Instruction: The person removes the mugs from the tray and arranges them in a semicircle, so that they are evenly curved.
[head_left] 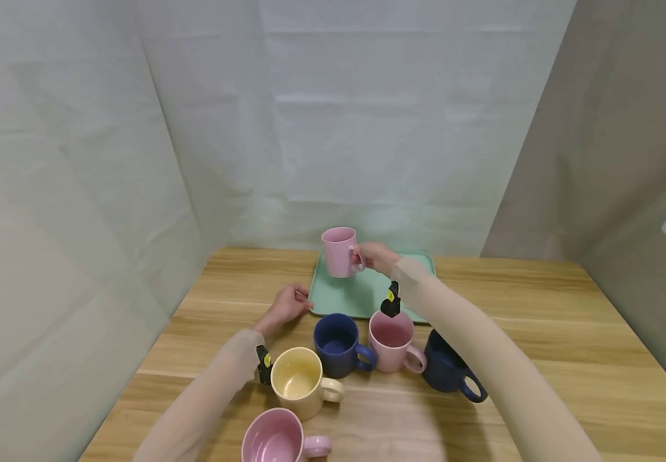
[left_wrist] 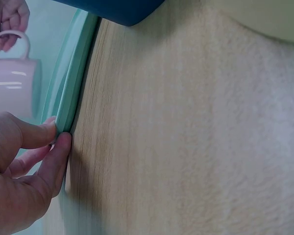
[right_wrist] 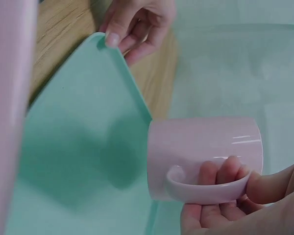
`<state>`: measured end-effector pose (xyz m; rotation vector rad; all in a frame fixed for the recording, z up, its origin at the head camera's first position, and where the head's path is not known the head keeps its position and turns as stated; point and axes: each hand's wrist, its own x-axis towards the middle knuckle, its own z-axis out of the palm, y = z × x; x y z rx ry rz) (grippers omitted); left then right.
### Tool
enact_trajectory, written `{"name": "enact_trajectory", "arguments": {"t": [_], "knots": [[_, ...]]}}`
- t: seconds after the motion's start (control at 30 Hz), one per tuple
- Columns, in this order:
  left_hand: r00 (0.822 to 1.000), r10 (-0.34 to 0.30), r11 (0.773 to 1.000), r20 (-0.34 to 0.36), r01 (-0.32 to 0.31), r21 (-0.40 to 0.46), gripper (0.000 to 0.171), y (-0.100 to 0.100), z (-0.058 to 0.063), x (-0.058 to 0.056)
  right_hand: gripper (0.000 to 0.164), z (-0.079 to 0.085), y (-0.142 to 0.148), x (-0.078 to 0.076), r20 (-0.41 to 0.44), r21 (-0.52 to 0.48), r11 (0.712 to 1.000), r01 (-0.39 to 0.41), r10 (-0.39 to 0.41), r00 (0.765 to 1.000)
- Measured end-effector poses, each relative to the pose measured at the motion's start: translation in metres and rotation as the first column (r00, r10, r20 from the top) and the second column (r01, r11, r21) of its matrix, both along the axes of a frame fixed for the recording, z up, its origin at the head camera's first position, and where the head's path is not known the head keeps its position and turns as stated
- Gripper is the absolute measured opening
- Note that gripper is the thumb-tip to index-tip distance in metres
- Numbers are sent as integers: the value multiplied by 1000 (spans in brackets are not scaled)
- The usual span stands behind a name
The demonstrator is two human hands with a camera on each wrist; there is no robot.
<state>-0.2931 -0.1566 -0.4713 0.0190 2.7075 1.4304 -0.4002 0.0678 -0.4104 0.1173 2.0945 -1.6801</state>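
Observation:
My right hand [head_left: 378, 256] grips a pink mug [head_left: 339, 253] by its handle, fingers hooked through the loop in the right wrist view. The mug is upright, over the back left part of a mint green tray [head_left: 333, 298]; its shadow falls on the tray's surface. My left hand [head_left: 290, 303] pinches the tray's near left corner, thumb on the rim [left_wrist: 63, 117] and fingers against the outer side. Just in front of the tray stand a navy mug [head_left: 337, 346] and a second pink mug [head_left: 391, 340], the latter partly under my right wrist.
A yellow mug [head_left: 298, 383] stands beside my left forearm, with another pink mug [head_left: 275, 439] at the near edge of view. Another navy mug [head_left: 445, 369] is partly hidden by my right forearm. Pale cloth [head_left: 367, 128] hangs behind the wooden table [head_left: 570, 333].

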Motion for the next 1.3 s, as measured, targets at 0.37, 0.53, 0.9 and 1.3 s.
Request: {"name": "enact_trajectory", "arguments": {"t": [0.37,0.53,0.9,1.3], "knots": [[1000,-6,1000,-14,6,-19,28,-2,-1,-6,24,67,38,56,-143,6,998,59,-57,988],[1000,-17,1000,-8,17,-10,29,-4,-2,-5,24,75,59,64,-162,-44,994,96,-102,981],[1000,-23,999,-21,22,-38,29,-6,-1,-8,24,93,100,95,-176,-177,974,144,-175,969],[1000,-20,999,-23,19,-48,28,-10,-4,-10,28,92,127,124,-226,-185,975,119,-160,961]]}}
